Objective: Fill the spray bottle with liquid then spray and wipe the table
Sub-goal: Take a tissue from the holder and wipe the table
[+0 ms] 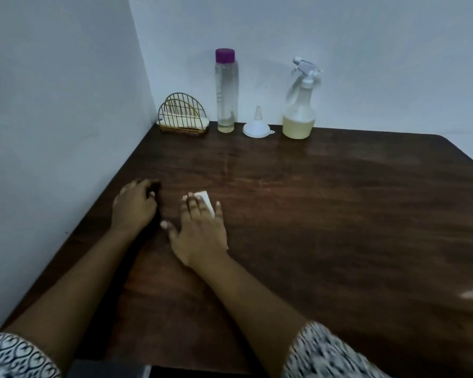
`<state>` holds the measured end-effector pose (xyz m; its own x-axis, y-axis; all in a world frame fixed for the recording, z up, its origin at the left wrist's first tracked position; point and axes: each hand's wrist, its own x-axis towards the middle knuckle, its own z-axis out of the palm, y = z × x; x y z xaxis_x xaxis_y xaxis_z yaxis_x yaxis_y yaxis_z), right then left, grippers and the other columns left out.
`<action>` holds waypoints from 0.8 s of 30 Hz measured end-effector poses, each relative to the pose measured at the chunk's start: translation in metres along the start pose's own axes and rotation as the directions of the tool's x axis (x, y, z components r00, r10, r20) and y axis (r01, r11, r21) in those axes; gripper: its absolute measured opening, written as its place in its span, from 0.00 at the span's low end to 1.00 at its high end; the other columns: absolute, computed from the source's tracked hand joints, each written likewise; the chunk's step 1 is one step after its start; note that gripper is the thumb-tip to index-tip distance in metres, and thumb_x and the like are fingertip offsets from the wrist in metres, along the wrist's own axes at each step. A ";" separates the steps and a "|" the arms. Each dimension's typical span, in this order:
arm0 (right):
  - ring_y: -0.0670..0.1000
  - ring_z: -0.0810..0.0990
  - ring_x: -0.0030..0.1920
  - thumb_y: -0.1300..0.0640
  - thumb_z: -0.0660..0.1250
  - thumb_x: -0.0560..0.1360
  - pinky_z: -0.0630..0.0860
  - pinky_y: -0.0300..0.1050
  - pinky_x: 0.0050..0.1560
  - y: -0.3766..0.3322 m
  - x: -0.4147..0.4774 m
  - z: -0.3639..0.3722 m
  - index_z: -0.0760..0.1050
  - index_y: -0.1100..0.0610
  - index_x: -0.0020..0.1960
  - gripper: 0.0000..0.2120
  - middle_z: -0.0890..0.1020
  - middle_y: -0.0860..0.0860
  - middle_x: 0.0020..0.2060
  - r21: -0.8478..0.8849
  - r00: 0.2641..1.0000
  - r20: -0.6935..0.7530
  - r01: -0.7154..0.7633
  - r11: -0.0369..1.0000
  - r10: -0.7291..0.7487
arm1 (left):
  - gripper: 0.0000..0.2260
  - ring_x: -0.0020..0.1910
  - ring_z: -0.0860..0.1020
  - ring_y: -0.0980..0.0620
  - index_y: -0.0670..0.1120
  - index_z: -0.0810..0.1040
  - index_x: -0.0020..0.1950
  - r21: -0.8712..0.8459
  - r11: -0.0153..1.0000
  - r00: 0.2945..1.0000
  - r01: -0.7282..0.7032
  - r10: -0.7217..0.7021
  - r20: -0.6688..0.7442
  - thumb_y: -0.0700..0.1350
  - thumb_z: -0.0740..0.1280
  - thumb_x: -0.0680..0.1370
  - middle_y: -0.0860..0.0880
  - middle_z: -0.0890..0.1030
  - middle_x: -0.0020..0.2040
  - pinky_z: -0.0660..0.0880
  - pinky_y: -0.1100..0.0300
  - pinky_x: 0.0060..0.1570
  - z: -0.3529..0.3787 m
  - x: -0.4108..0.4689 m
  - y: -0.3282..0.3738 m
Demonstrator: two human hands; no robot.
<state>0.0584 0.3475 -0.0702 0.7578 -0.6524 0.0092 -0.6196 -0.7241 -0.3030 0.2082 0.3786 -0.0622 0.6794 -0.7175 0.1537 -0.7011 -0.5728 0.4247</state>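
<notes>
A white spray bottle (299, 115) with yellowish liquid in its lower part stands at the back of the dark wooden table (339, 214). Left of it a small white funnel (258, 126) sits mouth down, and a tall clear bottle with a purple cap (225, 91) stands almost drained. My right hand (200, 230) lies flat with spread fingers on a folded white tissue (206, 201), which shows only past the fingertips. My left hand (135, 204) rests on the table beside it near the left wall, fingers loosely curled, holding nothing.
A gold wire napkin holder (182, 115) with white tissues stands in the back left corner. Walls close off the table's left and back sides. The table's right corner is rounded.
</notes>
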 end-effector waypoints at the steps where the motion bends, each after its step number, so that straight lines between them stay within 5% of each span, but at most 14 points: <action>1: 0.48 0.44 0.77 0.38 0.43 0.79 0.34 0.56 0.73 0.005 0.022 -0.004 0.48 0.57 0.77 0.33 0.50 0.51 0.78 -0.005 1.000 0.018 -0.006 1.000 0.006 | 0.18 0.69 0.68 0.40 0.47 0.74 0.67 -0.004 1.000 1.000 -0.009 0.009 0.006 0.40 0.60 0.77 0.40 0.71 0.69 0.65 0.47 0.67 0.001 0.005 0.000; 5: 0.50 0.51 0.77 0.37 0.45 0.79 0.37 0.59 0.73 0.090 0.073 -0.035 0.53 0.55 0.77 0.32 0.56 0.51 0.77 -0.002 0.965 -0.073 -0.251 0.968 0.250 | 0.17 0.67 0.69 0.39 0.44 0.74 0.67 0.021 0.999 0.999 -0.041 0.041 0.002 0.39 0.60 0.78 0.39 0.72 0.68 0.66 0.48 0.67 0.006 0.017 0.001; 9: 0.52 0.44 0.77 0.37 0.41 0.79 0.37 0.60 0.73 0.143 0.085 -0.053 0.46 0.59 0.77 0.36 0.49 0.54 0.78 -0.016 0.835 -0.074 -0.547 0.837 0.545 | 0.17 0.67 0.69 0.39 0.44 0.74 0.67 0.008 0.998 0.998 -0.058 0.058 -0.002 0.39 0.60 0.78 0.39 0.71 0.69 0.65 0.46 0.68 0.013 0.027 0.003; 16: 0.51 0.43 0.77 0.37 0.41 0.79 0.35 0.58 0.73 0.019 0.161 -0.015 0.46 0.60 0.77 0.35 0.48 0.53 0.78 -0.052 0.986 0.049 -0.156 0.986 0.158 | 0.20 0.74 0.62 0.44 0.47 0.68 0.71 0.058 0.997 0.998 -0.055 0.054 0.018 0.42 0.57 0.79 0.43 0.66 0.74 0.59 0.45 0.72 0.019 0.034 0.002; 24: 0.50 0.50 0.77 0.36 0.42 0.78 0.38 0.59 0.73 0.178 0.135 -0.063 0.52 0.56 0.77 0.35 0.54 0.51 0.77 -0.004 0.888 -0.137 -0.444 0.896 0.439 | 0.19 0.72 0.64 0.43 0.48 0.68 0.71 0.154 0.987 0.999 -0.040 0.038 0.012 0.43 0.56 0.80 0.44 0.66 0.74 0.62 0.44 0.70 0.021 0.031 0.010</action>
<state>0.0372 0.1164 -0.0634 0.3726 -0.9280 0.0062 -0.8924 -0.3601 -0.2719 0.2180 0.3421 -0.0715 0.6495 -0.7435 0.1592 -0.7524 -0.5981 0.2760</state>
